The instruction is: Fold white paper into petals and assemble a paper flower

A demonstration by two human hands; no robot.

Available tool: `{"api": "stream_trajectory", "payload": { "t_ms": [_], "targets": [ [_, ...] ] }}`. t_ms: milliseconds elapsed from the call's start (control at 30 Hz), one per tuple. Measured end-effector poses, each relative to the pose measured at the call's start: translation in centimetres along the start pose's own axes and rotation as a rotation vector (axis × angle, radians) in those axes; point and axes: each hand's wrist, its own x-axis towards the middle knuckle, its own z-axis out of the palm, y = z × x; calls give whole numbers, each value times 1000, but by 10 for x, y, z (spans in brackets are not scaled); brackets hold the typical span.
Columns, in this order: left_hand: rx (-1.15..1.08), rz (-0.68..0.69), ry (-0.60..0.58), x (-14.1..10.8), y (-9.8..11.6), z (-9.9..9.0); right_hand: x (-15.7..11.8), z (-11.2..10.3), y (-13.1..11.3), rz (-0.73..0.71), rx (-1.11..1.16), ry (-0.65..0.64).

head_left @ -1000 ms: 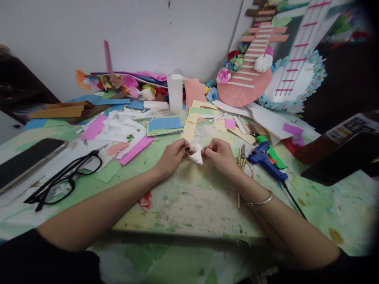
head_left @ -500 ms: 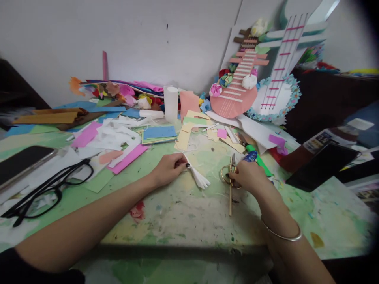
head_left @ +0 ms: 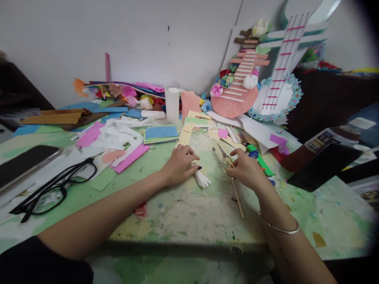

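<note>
My left hand (head_left: 181,165) rests over the table with thumb and forefinger apart. Just under its thumb lies a strip of white paper (head_left: 203,180), pleated and fanned out at the near end; its far part is hidden by the hand. My right hand (head_left: 244,167) grips a pair of scissors (head_left: 225,155) by the gold-coloured handles, the blades pointing away and to the left. A thin wooden stick (head_left: 237,199) slants toward me from beneath the scissors; whether the right fingers also hold it, I cannot tell.
Glasses (head_left: 60,189) and a phone (head_left: 26,165) lie at left, near white paper scraps (head_left: 118,134). Coloured paper squares (head_left: 160,133) and a white roll (head_left: 172,104) stand behind. At right are a green tool (head_left: 263,163), a dark phone (head_left: 322,165), a bottle (head_left: 328,140) and paper instruments (head_left: 237,94).
My left hand has loosened its pinch on the white paper and shifted right over it. The scissors have turned so their tips point more to the left, and the stick's near end has swung right.
</note>
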Motion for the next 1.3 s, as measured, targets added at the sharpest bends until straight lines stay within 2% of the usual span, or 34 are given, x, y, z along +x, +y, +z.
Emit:
{"api": "stream_trajectory", "payload": {
  "t_ms": [100, 167, 233, 300, 367, 433, 633, 833, 1300],
  "targets": [
    [-30, 8, -62, 3, 4, 2, 1, -1, 3, -122, 164, 86],
    [-111, -19, -40, 2, 2, 0, 0, 1, 3, -190, 252, 128],
    [-262, -107, -3, 2, -3, -3, -1, 2, 2, -236, 293, 152],
    [-461, -250, -7, 0, -9, -5, -3, 2, -1, -282, 295, 141],
    [-629, -378, -22, -1, -15, -6, -5, 2, -2, -329, 276, 90],
    [-712, -434, -18, -1, -18, -6, -7, 0, -2, -367, 230, 33],
    [-699, -411, -5, 0, -15, -6, -11, -5, -3, -481, 63, -137],
    [-675, -365, 9, 1, -16, -6, -10, 1, -7, -521, 32, -132],
    [-693, -365, 16, 3, -14, -7, -6, 12, -12, -520, 37, -154]
  ]
}}
